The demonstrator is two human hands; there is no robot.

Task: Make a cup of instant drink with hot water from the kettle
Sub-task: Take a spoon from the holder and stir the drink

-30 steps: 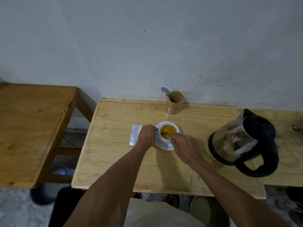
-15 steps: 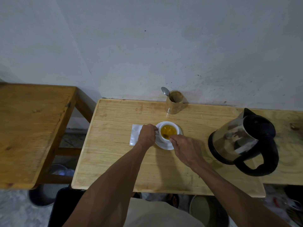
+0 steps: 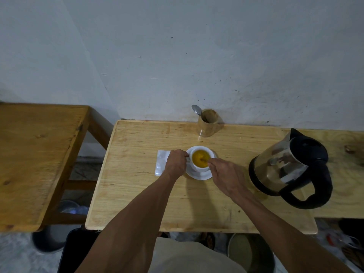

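A white cup (image 3: pixel 199 168) filled with yellow-orange drink (image 3: pixel 198 157) stands on a white saucer (image 3: pixel 202 175) in the middle of the light wooden table (image 3: pixel 137 186). My left hand (image 3: pixel 175 162) grips the cup's handle on its left side. My right hand (image 3: pixel 226 175) pinches a thin spoon (image 3: pixel 204 160) whose end dips into the drink. The steel and black kettle (image 3: pixel 289 168) stands on the table to the right of my right hand, apart from it.
A white sachet (image 3: pixel 161 162) lies flat left of the cup, partly under my left hand. A wooden holder (image 3: pixel 208 123) with a second spoon (image 3: pixel 196 109) stands by the wall. A darker wooden table (image 3: pixel 35 158) is at the left. Buckets sit on the floor below.
My right hand has shifted slightly round the cup's right rim with the spoon in the drink. My left hand has stayed on the handle.
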